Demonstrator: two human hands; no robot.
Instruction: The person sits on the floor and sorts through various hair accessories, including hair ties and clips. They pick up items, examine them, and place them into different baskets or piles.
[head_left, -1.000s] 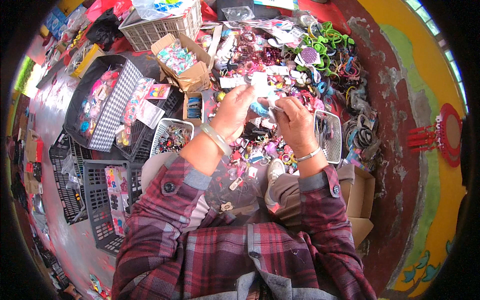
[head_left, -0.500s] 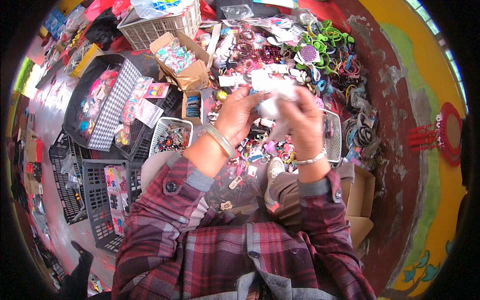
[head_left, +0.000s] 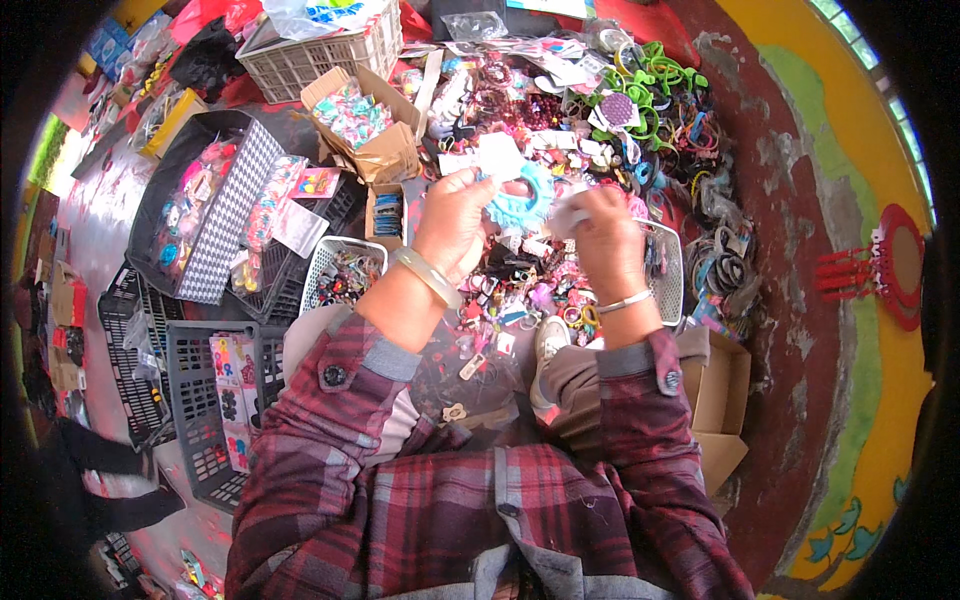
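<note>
My left hand [head_left: 453, 228] is closed, thumb and fingers pinching a light-blue ruffled hair scrunchie [head_left: 541, 190] by its side. A white card tag [head_left: 500, 157] stands up above the thumb at the scrunchie's edge. To the right, my right hand [head_left: 610, 240] is closed on a small whitish wrapper [head_left: 568, 214], crumpled and partly hidden by the fingers. A gap shows between the wrapper and the scrunchie. Below both hands spreads a heap of mixed hair ties and small trinkets [head_left: 540, 290].
Green headbands [head_left: 660, 75] lie at the far right. A white basket of trinkets [head_left: 345, 265] and a cardboard box of packets [head_left: 362, 115] stand on the left, near a grey crate [head_left: 195, 400]. Another white basket [head_left: 668, 270] is by my right wrist; a person's dark-clothed leg [head_left: 110, 480] shows lower left.
My hands have moved apart, and the blue scrunchie now shows plainly in the left one. The whitish wrapper has come away with my right hand. More of the person's leg shows lower left.
</note>
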